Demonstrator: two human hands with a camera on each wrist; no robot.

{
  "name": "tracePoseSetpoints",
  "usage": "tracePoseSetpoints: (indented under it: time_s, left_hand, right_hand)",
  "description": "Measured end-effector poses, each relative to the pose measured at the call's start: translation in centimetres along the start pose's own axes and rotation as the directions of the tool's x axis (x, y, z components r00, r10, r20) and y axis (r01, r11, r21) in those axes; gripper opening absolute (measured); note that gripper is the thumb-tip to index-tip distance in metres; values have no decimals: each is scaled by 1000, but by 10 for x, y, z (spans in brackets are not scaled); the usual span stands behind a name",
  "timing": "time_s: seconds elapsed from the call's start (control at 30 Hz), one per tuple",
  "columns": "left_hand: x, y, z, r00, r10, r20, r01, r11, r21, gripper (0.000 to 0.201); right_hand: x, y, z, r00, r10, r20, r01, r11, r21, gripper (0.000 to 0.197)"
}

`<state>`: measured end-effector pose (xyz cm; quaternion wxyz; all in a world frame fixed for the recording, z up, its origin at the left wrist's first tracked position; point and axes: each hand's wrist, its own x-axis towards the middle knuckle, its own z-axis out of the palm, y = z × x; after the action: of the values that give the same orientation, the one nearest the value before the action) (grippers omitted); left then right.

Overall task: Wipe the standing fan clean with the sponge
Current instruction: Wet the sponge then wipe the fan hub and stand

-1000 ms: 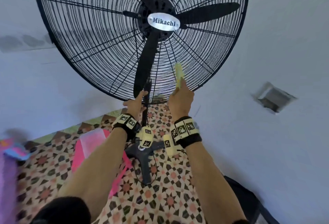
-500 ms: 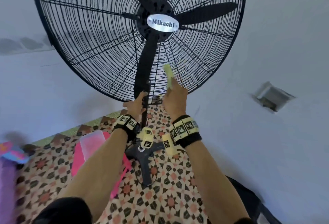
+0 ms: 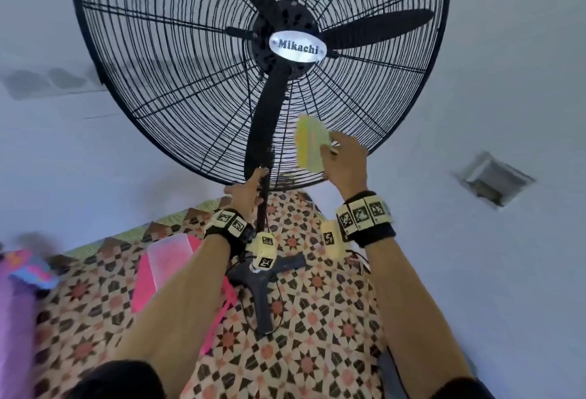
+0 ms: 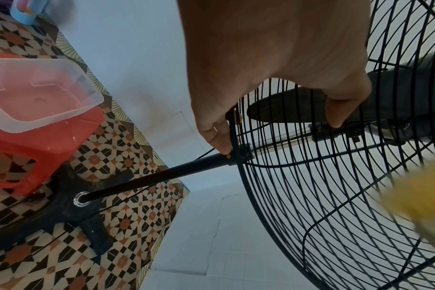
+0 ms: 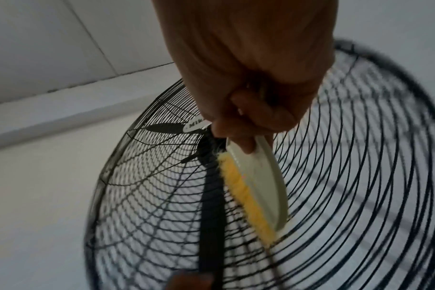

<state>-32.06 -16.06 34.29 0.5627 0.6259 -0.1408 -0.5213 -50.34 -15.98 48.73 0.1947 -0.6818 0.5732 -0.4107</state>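
The black standing fan has a wire grille and a silver "Mikachi" badge. My right hand grips a yellow sponge with a cream plastic back, held against the lower front of the grille, right of the downward blade. In the right wrist view, my thumb and fingers curl round the sponge, whose yellow edge lies on the wires. My left hand holds the grille's bottom rim above the pole. Its thumb and fingers hook over the wires.
The fan's dark cross base and cord lie on a patterned floor. A clear plastic tub sits on a red stool left of the base. White walls stand close behind, with a vent on the right. A blue and pink object is far left.
My right hand has shifted right along the lower grille, and the sponge has turned from edge-on to show its broad face. My left hand stays on the bottom rim.
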Motion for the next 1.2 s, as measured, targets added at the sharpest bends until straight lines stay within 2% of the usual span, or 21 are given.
tracePoseSetpoints:
  time_s: [0.03,0.07,0.13,0.2,0.23,0.3,0.37,0.43,0.47,0.53,0.63,0.7,0.77,0.9,1.0,1.07,1.17,1.2]
  left_hand:
    - [-1,2,1,999,4,47,-5,1000,22,82]
    - [0,2,1,997,16,74,-18,1000,26,83]
    - [1,1,2,998,23,57,-24,1000,7,103]
    - [4,-6,1,999,51,9,-51,999,14,98]
    - [4,-8,0,999,30,-13,-30,999,27,107]
    - [5,-5,-1,1000,2,-18,-1,1000,18,118]
    - [-6,1,-1,999,-48,-8,48,999,-25,108]
    - [-11,4,0,999,-48,-10,48,997,-52,74]
    - [-10,4,0,999,-48,-14,47,997,-60,77]
    - [-9,1,3,998,-48,34,50,997,-64,117]
    - [6,-12,0,997,-59,-57,57,997,-49,144]
    - [-7,-4,1,997,-44,-56,41,998,-37,142]
    - [-8,0,2,996,-40,-82,36,998,-51,139]
    - [-14,2,2,995,-5,-103,-1,998,-58,135]
    - [-16,2,2,996,-18,-87,17,1000,-17,137]
    - [-20,4,4,996,-7,-86,7,1000,-7,128]
    - [-23,3,5,998,23,-61,-21,999,39,93]
    - [-23,2,5,999,24,-31,-24,999,24,100]
  right_hand:
    - [5,4,-3,999,13,-52,-16,998,-56,28]
    - [8,8,-6,996,17,-86,-25,995,-95,26]
    - [8,8,-11,998,-2,-56,-2,998,-70,25]
    - [2,1,-10,994,-79,79,76,996,38,25]
    - [0,-1,-8,985,-110,129,101,992,76,26]
    - [6,2,-4,990,-78,116,64,991,121,29]
    - [11,4,-3,999,42,5,-42,988,147,36]
    - [9,3,-4,998,26,-62,-18,992,122,46]
    - [6,2,-4,998,-5,-65,13,992,124,48]
    - [-2,-3,-4,995,-97,-27,100,987,127,44]
    - [-7,-1,-3,965,-256,57,255,966,33,40]
    - [-8,-3,-2,943,-307,125,310,951,-2,47]
    - [-10,-6,-1,919,-371,135,382,921,-72,51]
    - [-14,3,3,876,-473,90,482,863,-151,47]
    - [-10,13,9,810,-585,24,583,802,-133,40]
    - [-2,12,13,782,-623,-2,620,779,-91,34]
    - [11,11,18,739,-673,24,673,738,-38,29]
    - [13,12,19,733,-680,33,681,732,-37,27]
